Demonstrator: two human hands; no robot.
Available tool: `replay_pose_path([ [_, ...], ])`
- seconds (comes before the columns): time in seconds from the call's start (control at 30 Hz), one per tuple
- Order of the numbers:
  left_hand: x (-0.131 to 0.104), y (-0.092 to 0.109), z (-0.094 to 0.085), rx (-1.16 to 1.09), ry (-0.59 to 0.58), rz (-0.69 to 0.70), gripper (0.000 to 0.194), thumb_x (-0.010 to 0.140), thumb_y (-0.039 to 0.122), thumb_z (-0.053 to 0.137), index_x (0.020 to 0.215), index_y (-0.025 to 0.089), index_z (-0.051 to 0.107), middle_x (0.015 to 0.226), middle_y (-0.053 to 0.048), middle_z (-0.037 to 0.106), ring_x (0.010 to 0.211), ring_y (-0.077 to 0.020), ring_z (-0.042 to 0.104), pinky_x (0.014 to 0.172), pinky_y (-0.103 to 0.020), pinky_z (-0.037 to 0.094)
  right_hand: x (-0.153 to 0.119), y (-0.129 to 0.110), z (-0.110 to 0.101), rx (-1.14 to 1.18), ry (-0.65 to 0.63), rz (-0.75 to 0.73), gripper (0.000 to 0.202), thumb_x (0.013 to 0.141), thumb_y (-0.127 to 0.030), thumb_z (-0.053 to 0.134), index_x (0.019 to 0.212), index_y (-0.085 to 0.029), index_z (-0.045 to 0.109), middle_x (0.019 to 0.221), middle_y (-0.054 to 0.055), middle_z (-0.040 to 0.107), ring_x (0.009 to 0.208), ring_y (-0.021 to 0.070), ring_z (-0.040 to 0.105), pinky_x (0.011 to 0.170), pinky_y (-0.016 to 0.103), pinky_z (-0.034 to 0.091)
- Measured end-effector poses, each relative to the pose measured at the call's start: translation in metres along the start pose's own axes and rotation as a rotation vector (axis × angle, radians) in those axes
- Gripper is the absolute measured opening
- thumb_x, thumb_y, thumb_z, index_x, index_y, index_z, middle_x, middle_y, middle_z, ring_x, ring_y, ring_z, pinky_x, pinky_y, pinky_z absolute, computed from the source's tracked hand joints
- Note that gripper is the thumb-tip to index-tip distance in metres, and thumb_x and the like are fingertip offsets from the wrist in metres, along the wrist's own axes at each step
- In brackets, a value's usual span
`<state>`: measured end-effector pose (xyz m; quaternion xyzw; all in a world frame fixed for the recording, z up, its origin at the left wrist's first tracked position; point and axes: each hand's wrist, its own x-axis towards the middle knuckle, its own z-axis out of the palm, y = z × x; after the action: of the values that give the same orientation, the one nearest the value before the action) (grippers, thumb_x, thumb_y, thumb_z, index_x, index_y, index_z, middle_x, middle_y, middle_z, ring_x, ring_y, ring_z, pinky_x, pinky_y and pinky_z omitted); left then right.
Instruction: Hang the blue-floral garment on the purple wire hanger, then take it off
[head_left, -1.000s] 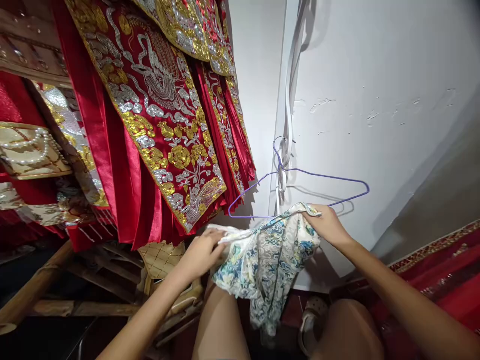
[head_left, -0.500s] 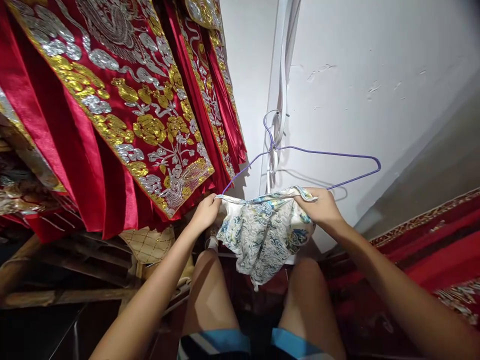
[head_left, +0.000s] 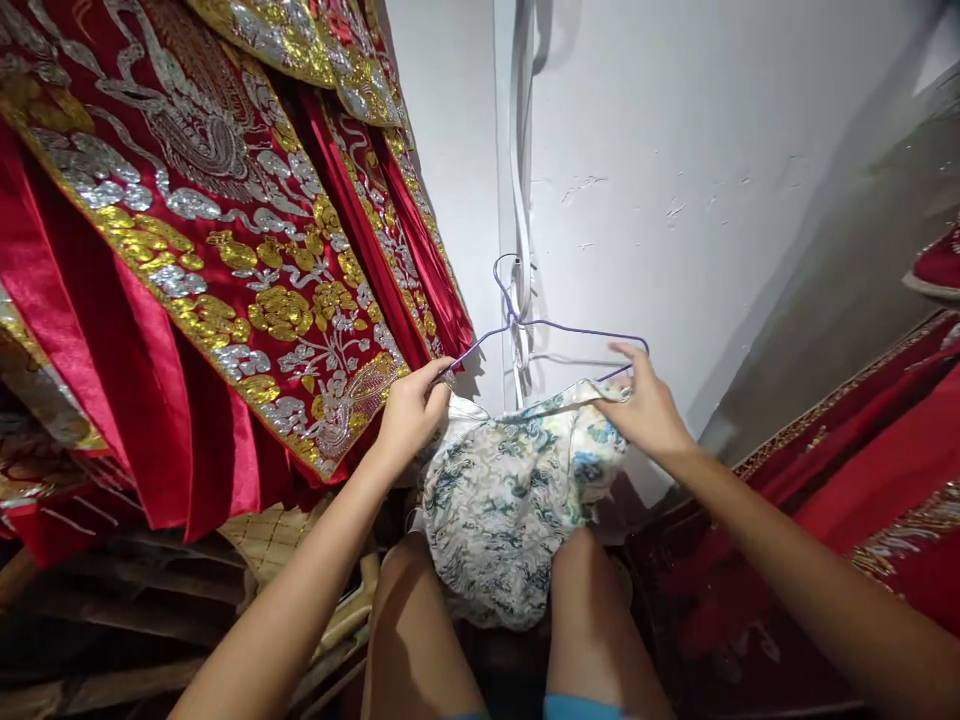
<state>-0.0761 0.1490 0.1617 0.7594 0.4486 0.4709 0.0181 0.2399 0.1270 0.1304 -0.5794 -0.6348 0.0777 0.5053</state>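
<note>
A purple wire hanger [head_left: 577, 328] hangs by its hook at a white cable strip on the wall. Its lower left part disappears behind a white garment [head_left: 502, 510] with a blue and green floral pattern. My left hand [head_left: 411, 412] is closed on the garment's left top edge, beside the hanger's left arm. My right hand [head_left: 646, 408] pinches the garment's right top edge between thumb and fingers, with its fingertips up at the hanger's right end. The garment droops in folds between my knees.
Red cloth with gold and silver sequins [head_left: 281, 310] hangs close on the left. Below it are wooden poles [head_left: 142, 690] and a woven piece [head_left: 270, 540]. The white wall [head_left: 645, 130] stands ahead, with red fringed fabric [head_left: 885, 500] at the right.
The garment has spread and sunk lower between my knees. My right hand has moved inward, its fingers now raised to the hanger's right end. The view has shifted.
</note>
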Motion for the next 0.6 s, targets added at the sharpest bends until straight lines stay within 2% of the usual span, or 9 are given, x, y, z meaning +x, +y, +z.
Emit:
replay_pose_path([
  [0.07, 0.001, 0.003, -0.004, 0.029, -0.021, -0.007, 0.041, 0.083, 0.018, 0.048, 0.116, 0.014, 0.073, 0.068, 0.001, 0.067, 0.054, -0.0132, 0.05, 0.062, -0.025, 0.043, 0.014, 0.011, -0.017, -0.056, 0.038, 0.021, 0.098, 0.067, -0.027, 0.073, 0.155, -0.012, 0.034, 0.087, 0.008, 0.071, 0.069, 0.0241, 0.063, 0.063, 0.032, 0.048],
  [0.13, 0.002, 0.007, -0.006, 0.042, -0.055, -0.01, 0.042, 0.082, 0.018, 0.048, 0.116, 0.015, 0.073, 0.062, 0.003, 0.063, 0.05, -0.0128, 0.047, 0.059, -0.025, 0.042, 0.03, 0.02, -0.031, -0.093, -0.023, 0.015, 0.095, 0.065, -0.028, 0.077, 0.152, -0.009, 0.042, 0.102, 0.015, 0.073, 0.081, 0.028, 0.068, 0.07, 0.035, 0.052],
  [0.2, 0.004, 0.008, -0.006, 0.056, -0.064, 0.011, 0.04, 0.083, 0.017, 0.047, 0.114, 0.016, 0.072, 0.07, 0.001, 0.067, 0.056, -0.014, 0.054, 0.064, -0.026, 0.046, 0.044, 0.025, -0.041, -0.124, -0.103, 0.003, 0.074, 0.062, -0.029, 0.08, 0.132, -0.009, 0.064, 0.106, 0.016, 0.074, 0.09, 0.0315, 0.069, 0.077, 0.037, 0.052],
  [0.27, 0.006, 0.007, -0.007, 0.096, -0.034, 0.055, 0.034, 0.086, 0.019, 0.047, 0.11, 0.017, 0.071, 0.09, -0.004, 0.071, 0.076, -0.018, 0.063, 0.078, -0.029, 0.05, 0.053, 0.025, -0.051, -0.151, -0.144, 0.018, 0.043, 0.062, -0.033, 0.083, 0.1, -0.013, 0.076, 0.089, 0.011, 0.076, 0.085, 0.0325, 0.069, 0.073, 0.037, 0.052],
  [0.3, 0.007, 0.004, -0.008, 0.136, -0.004, 0.073, 0.031, 0.088, 0.021, 0.048, 0.11, 0.018, 0.069, 0.102, -0.007, 0.069, 0.091, -0.0214, 0.064, 0.088, -0.033, 0.049, 0.054, 0.023, -0.057, -0.156, -0.14, 0.038, 0.031, 0.061, -0.036, 0.084, 0.084, -0.016, 0.076, 0.077, 0.009, 0.074, 0.08, 0.0323, 0.069, 0.069, 0.037, 0.052],
  [0.37, 0.008, -0.001, -0.01, 0.224, 0.059, 0.069, 0.029, 0.089, 0.028, 0.053, 0.115, 0.018, 0.063, 0.122, -0.013, 0.062, 0.116, -0.0285, 0.057, 0.103, -0.041, 0.044, 0.053, 0.017, -0.071, -0.094, -0.142, 0.099, 0.029, 0.058, -0.041, 0.088, 0.062, -0.019, 0.069, 0.062, 0.005, 0.068, 0.072, 0.0313, 0.068, 0.061, 0.036, 0.05],
  [0.43, 0.008, -0.008, -0.01, 0.234, 0.035, -0.013, 0.036, 0.089, 0.033, 0.056, 0.121, 0.017, 0.055, 0.124, -0.016, 0.059, 0.12, -0.0316, 0.055, 0.105, -0.047, 0.043, 0.046, 0.011, -0.085, 0.114, -0.272, 0.2, 0.033, 0.053, -0.042, 0.091, 0.063, -0.019, 0.07, 0.064, 0.005, 0.07, 0.07, 0.0301, 0.07, 0.061, 0.036, 0.053],
  [0.5, 0.008, -0.013, -0.006, 0.183, -0.061, -0.093, 0.037, 0.091, 0.035, 0.055, 0.122, 0.016, 0.052, 0.116, -0.015, 0.062, 0.113, -0.031, 0.059, 0.102, -0.049, 0.045, 0.037, 0.006, -0.092, 0.405, -0.474, 0.303, 0.038, 0.054, -0.043, 0.091, 0.078, -0.018, 0.075, 0.076, 0.007, 0.076, 0.075, 0.0296, 0.072, 0.067, 0.038, 0.058],
  [0.6, 0.01, -0.016, 0.005, 0.146, -0.127, -0.076, 0.04, 0.093, 0.038, 0.052, 0.126, 0.016, 0.049, 0.125, -0.016, 0.059, 0.123, -0.0308, 0.055, 0.108, -0.05, 0.042, 0.024, -0.002, -0.079, 0.738, -0.588, 0.389, 0.046, 0.065, -0.053, 0.083, 0.096, -0.019, 0.075, 0.09, 0.01, 0.079, 0.085, 0.0305, 0.075, 0.074, 0.042, 0.061],
])
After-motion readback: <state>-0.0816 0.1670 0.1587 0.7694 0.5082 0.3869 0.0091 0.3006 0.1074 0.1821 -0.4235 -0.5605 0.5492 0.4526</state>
